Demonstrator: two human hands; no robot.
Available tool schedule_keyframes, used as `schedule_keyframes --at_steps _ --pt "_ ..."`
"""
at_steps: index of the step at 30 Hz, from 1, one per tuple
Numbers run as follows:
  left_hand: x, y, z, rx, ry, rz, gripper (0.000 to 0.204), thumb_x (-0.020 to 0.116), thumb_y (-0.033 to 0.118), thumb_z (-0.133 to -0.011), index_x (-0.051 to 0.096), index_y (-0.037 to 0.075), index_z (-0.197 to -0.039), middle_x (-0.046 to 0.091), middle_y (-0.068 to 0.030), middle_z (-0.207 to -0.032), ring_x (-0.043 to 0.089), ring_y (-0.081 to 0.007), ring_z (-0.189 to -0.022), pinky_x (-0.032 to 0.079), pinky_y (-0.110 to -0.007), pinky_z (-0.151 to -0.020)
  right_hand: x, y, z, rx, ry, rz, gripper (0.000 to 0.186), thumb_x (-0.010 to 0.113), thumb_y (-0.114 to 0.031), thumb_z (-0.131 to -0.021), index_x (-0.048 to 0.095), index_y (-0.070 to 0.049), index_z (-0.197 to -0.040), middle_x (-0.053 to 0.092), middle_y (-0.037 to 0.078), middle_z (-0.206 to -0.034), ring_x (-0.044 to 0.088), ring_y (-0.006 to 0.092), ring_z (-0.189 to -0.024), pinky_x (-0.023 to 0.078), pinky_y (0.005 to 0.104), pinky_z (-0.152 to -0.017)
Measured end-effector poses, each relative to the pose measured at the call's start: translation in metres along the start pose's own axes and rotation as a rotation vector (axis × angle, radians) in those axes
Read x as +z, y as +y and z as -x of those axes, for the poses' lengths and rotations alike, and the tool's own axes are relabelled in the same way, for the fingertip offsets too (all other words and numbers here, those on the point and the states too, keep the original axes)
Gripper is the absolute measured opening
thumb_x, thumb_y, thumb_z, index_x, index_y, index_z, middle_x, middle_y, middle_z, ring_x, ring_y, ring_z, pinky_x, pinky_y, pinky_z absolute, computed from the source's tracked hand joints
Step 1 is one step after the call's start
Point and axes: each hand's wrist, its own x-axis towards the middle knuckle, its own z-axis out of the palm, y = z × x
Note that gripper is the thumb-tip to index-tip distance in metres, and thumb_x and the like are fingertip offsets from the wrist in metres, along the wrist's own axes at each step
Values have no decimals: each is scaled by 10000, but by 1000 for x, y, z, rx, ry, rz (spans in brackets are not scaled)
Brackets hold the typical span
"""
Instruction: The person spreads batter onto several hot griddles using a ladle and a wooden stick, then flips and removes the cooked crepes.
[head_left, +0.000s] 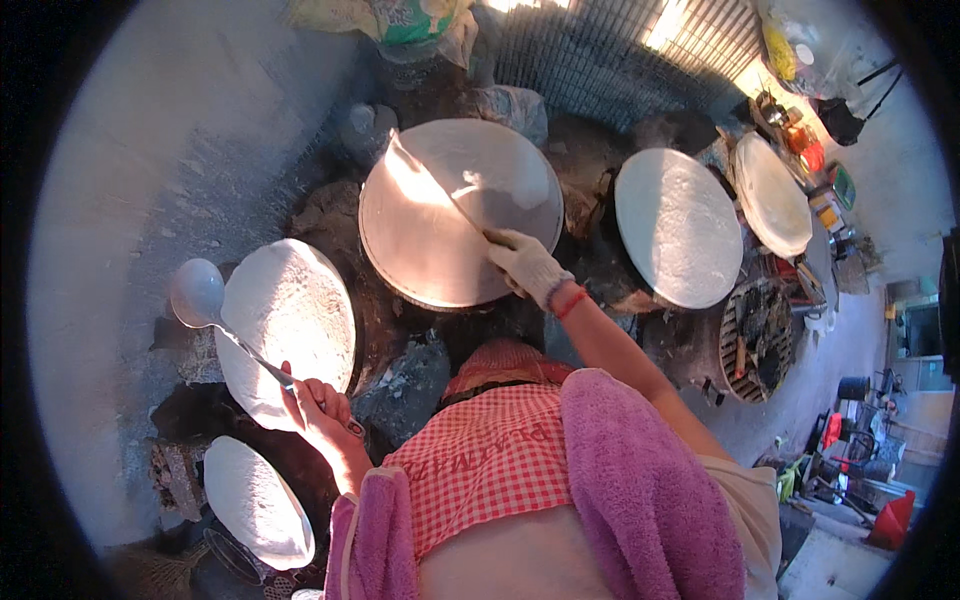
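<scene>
My right hand (528,266), in a pale work glove, is closed around the handle of a long, thin-bladed spatula (437,186). The blade slants across a round griddle (440,278) in front of me, whose surface looks coated in pale batter. I cannot tell whether the blade touches it. In my bare left hand (325,412) is a ladle (197,290) with a pale bowl, its fingers wrapped round the handle. The ladle reaches up and left, over the edge of a white-covered round griddle (292,325).
Another white-topped round (678,228) lies to the right, and one more (256,505) at lower left. Beyond the right one is a stack of thin round sheets (775,198), near a slatted round frame (757,345). A grey wall (150,180) rises at left.
</scene>
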Motion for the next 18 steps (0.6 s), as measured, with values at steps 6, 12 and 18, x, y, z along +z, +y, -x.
schedule_keyframes --at_steps 6,12,18 --pt "27 -6 48 82 24 21 402 527 175 -1055 469 72 -1439 360 40 -718 282 -39 -499 230 -208 -397 -83 -6 -14 1 42 -15 490 579 -282 -996 539 -57 -1429 577 -40 -730 458 43 -488 352 218 -416" --pt "30 2 72 105 162 -16 397 540 182 -1051 482 64 -1426 347 43 -702 281 -41 -505 236 -219 -411 -65 -7 -2 18 -192 161 416 604 -261 -984 610 -100 -1368 617 -21 -770 439 39 -502 361 220 -444" --pt "47 6 58 135 162 -10 392 527 178 -1055 482 81 -1432 352 45 -698 281 -40 -498 237 -218 -411 -127 -40 -53 -38 -68 207 438 591 -307 -986 572 -123 -1383 558 -56 -724 419 52 -458 328 231 -403"
